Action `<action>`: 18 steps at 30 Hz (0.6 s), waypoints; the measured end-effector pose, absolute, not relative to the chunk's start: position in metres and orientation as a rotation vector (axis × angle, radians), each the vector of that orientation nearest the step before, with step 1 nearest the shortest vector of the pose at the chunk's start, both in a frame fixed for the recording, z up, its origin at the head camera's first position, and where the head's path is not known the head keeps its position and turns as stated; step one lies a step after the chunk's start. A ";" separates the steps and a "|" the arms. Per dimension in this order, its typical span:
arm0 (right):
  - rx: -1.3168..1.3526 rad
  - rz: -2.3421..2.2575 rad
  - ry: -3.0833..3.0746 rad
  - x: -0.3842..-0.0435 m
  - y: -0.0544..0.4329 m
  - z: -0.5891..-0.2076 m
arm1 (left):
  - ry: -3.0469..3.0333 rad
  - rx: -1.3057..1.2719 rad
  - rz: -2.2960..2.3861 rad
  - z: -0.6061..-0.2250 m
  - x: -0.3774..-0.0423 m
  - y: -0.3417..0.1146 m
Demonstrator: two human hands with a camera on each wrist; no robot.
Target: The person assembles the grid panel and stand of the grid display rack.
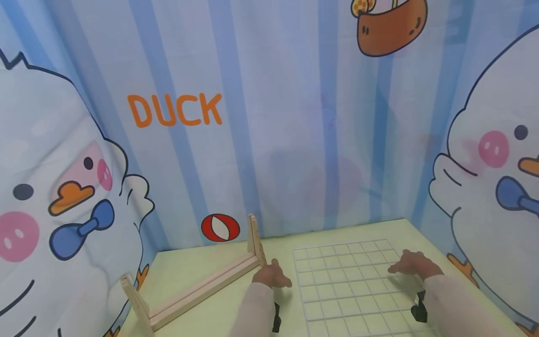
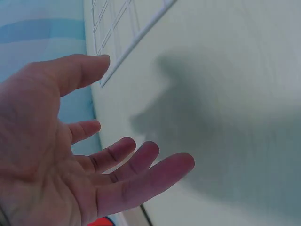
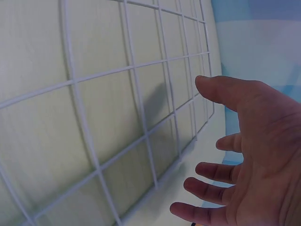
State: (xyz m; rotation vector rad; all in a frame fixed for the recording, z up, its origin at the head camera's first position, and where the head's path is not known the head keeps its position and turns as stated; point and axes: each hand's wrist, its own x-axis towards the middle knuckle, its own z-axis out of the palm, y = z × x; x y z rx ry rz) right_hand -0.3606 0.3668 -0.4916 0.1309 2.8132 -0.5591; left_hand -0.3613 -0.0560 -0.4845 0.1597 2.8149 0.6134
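A white wire grid panel (image 1: pixel 347 290) lies flat on the pale tabletop. My left hand (image 1: pixel 271 275) hovers over the table between this panel and a wooden frame (image 1: pixel 206 288), holding nothing. In the left wrist view its fingers are spread and loosely bent, with the thumb near a corner of the panel. Above the panel's right edge is my right hand (image 1: pixel 416 265), also holding nothing. The right wrist view shows that hand's fingers (image 3: pixel 207 190) spread apart beside the wires. The wooden frame has a long bar with an upright piece at each end.
A blue striped curtain (image 1: pixel 286 140) with printed ducks and the word DUCK hangs behind the table (image 1: pixel 189 262) and along its sides. Dark wrist straps (image 1: pixel 419 306) show at both sleeves.
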 end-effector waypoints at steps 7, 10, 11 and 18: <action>0.179 -0.587 2.818 -0.358 0.374 -0.506 | 2.808 0.160 0.626 -0.500 -0.360 -0.032; 0.238 -0.595 2.805 -0.358 0.375 -0.511 | 2.812 0.181 0.595 -0.500 -0.356 -0.027; 0.252 -0.594 2.803 -0.358 0.375 -0.512 | 2.809 0.189 0.585 -0.499 -0.355 -0.025; 0.268 -0.558 2.798 -0.360 0.376 -0.520 | 2.697 0.194 0.695 -0.495 -0.351 -0.006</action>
